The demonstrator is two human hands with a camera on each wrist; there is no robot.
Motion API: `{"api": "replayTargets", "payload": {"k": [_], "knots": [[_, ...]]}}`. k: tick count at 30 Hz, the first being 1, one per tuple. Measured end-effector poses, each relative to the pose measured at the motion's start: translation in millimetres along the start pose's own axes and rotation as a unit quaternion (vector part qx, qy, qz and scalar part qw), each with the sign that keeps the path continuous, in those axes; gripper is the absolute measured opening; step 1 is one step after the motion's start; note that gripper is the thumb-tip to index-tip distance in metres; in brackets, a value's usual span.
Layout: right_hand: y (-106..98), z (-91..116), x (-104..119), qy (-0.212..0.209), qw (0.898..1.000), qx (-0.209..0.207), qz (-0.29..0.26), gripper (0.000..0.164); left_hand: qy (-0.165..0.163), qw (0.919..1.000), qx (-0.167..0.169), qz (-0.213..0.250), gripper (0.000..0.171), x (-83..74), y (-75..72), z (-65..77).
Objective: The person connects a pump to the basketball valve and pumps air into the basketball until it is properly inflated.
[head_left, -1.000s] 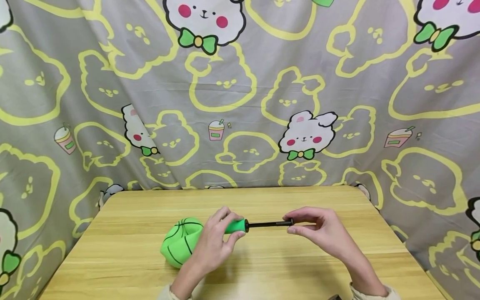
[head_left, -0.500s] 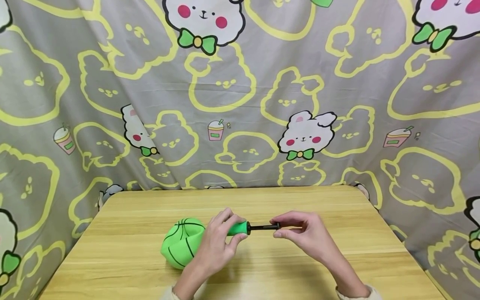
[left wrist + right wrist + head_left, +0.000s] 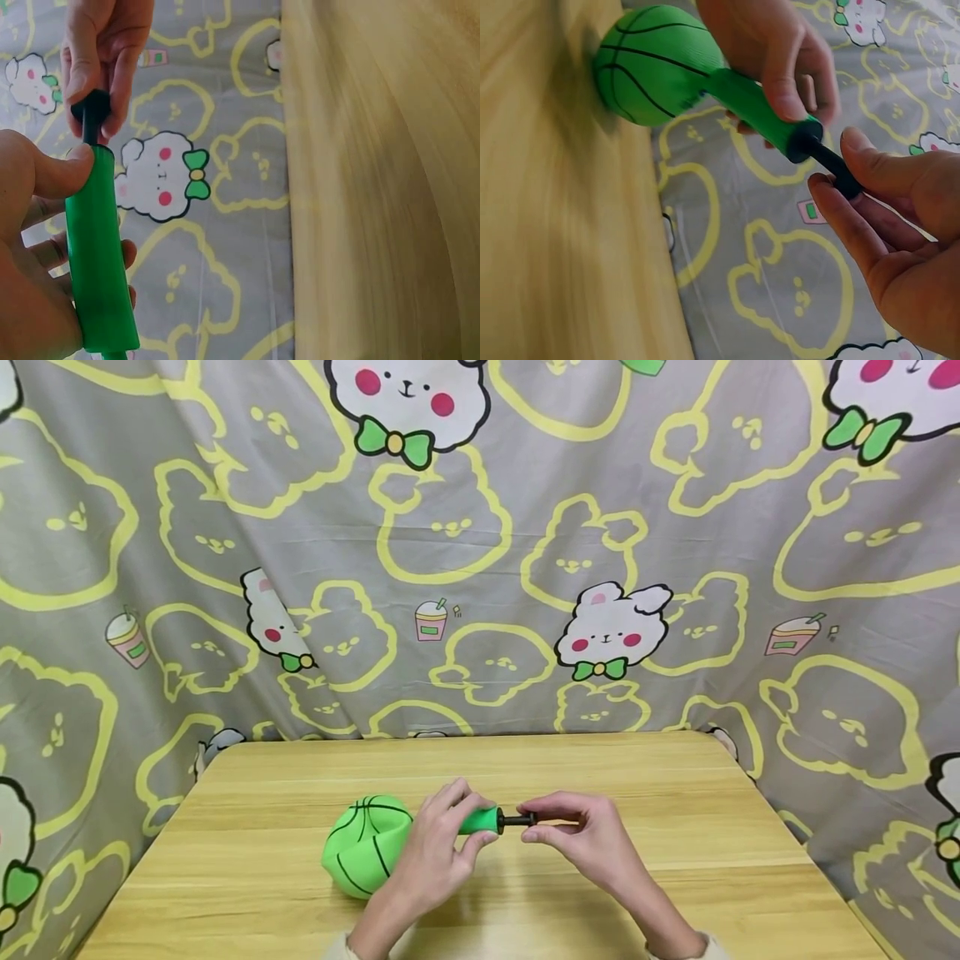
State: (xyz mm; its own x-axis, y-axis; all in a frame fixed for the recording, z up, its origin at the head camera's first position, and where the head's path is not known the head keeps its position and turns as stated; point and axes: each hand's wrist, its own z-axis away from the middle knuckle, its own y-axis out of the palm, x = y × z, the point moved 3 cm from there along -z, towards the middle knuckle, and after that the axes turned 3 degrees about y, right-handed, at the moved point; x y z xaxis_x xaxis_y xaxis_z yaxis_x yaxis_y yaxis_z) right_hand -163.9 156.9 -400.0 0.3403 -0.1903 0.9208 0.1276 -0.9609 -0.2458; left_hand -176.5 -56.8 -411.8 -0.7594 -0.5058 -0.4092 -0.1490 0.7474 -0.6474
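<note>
A green hand pump (image 3: pixel 97 255) lies level above the table, its barrel gripped by my left hand (image 3: pixel 438 843). Its black plunger handle (image 3: pixel 532 819) is pinched between the thumb and fingers of my right hand (image 3: pixel 588 839). Only a short length of black rod shows between barrel and handle. To the left of the pump is a green ball (image 3: pixel 363 852) with black lines, dented on top and partly hidden by my left hand. In the right wrist view the pump's far end meets the ball; the exact joint is hard to make out.
The wooden table (image 3: pixel 660 877) spreads beneath both hands, with the ball at its left half. Behind and at the sides hangs a grey curtain (image 3: pixel 480 560) with yellow outlines and white cartoon animals.
My right hand has moved left with the plunger handle, and the rod has slid most of the way into the barrel. My left hand and the ball have hardly moved.
</note>
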Motion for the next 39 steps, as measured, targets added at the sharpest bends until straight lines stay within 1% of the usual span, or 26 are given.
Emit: {"api": "replayTargets", "payload": {"k": [6,10,13,16,19,27,33,39], "knots": [[10,1,-3,0.0,1.0,0.006,-0.004,0.026,0.014,0.9999,-0.002,-0.009,0.027,-1.0,2.4,0.3],[11,2,0,0.013,1.0,0.007,0.004,0.026,0.009,0.9999,0.003,-0.003,0.026,-0.3,2.0,0.7],[9,2,4,0.011,1.0,0.014,0.006,0.026,0.004,1.0,0.007,0.003,0.024,0.1,1.2,0.8],[6,2,6,0.001,1.0,0.024,0.005,0.027,-0.002,0.9999,0.011,0.01,0.023,0.3,0.4,0.7],[1,2,7,-0.001,1.0,0.029,0.006,0.027,-0.004,0.9998,0.012,0.017,0.022,0.9,0.0,0.4],[-15,2,13,-0.017,0.999,0.032,0.01,0.025,-0.004,0.9996,0.003,0.028,0.021,4.1,-2.2,-0.5],[-28,3,17,-0.011,0.999,0.037,0.011,0.026,-0.005,0.9992,-0.004,0.039,0.021,7.9,-4.7,-1.3],[-43,4,21,-0.013,0.999,0.033,0.019,0.026,-0.012,0.9992,-0.006,0.038,0.019,11.5,-8.6,-1.0]]}}
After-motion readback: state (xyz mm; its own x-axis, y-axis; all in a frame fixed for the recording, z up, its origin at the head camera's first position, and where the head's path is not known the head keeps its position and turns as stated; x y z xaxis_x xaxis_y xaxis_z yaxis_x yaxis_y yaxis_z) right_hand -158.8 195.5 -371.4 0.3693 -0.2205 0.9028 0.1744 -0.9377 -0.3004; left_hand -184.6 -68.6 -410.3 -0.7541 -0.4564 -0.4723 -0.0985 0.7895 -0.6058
